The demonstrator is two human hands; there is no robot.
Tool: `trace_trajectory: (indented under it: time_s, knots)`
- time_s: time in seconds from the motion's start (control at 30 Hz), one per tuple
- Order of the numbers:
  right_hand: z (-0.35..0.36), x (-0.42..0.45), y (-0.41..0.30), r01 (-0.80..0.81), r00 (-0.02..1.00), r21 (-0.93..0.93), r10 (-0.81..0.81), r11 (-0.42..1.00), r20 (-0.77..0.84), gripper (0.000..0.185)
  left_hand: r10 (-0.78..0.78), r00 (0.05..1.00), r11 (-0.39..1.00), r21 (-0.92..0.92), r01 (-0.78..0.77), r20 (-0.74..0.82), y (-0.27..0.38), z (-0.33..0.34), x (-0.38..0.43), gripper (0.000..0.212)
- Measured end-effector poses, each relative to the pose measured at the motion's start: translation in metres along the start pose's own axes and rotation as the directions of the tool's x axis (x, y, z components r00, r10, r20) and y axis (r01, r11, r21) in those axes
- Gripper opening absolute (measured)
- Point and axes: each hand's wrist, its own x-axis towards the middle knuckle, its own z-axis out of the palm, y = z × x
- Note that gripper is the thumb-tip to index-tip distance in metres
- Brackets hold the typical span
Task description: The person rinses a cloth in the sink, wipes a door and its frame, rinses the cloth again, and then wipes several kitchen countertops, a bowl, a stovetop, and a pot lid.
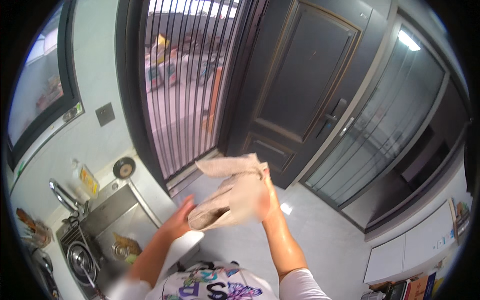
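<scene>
A beige cloth (225,191), bunched and folded with a loose flap at its top, is held up in front of my chest. My right hand (268,198) grips its right side, partly covered by the fabric and by a blurred patch. At the cloth's lower left end is my left hand (182,217), fingers raised beside the fabric. Part of that hand is behind the cloth, so whether it grips is unclear. Below and left of my left forearm lies a stainless steel sink (146,206) with food scraps near its drain.
A curved faucet (62,195), a bottle with a yellow label (86,180) and a round black-rimmed object (124,167) stand around the sink. Ahead are a barred gate (183,93) and a dark panelled door (303,71). White cabinets (386,258) line the lower right.
</scene>
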Motion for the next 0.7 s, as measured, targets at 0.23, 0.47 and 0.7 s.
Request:
trace_trajectory:
  time_s: [0.23, 0.47, 0.7]
  knots:
    - [-0.075, -0.041, -0.07, 0.079, 0.96, -0.382, -0.173, 0.921, -0.218, 0.07, -0.155, 0.911, 0.697, -0.611, 0.376, 0.383, -0.002, 0.179, 0.132, 0.05]
    - [-0.175, -0.08, -0.149, 0.131, 0.883, -0.623, -0.376, 0.771, -0.28, 0.06, -0.056, 0.974, 0.892, -0.427, 0.147, 0.217, -0.07, 0.201, 0.201, 0.039]
    - [-0.284, -0.046, -0.168, -0.166, 0.901, -0.757, -0.216, 0.632, -0.377, 0.05, -0.084, 0.996, 0.946, -0.317, 0.07, -0.031, -0.048, 0.202, 0.269, 0.036]
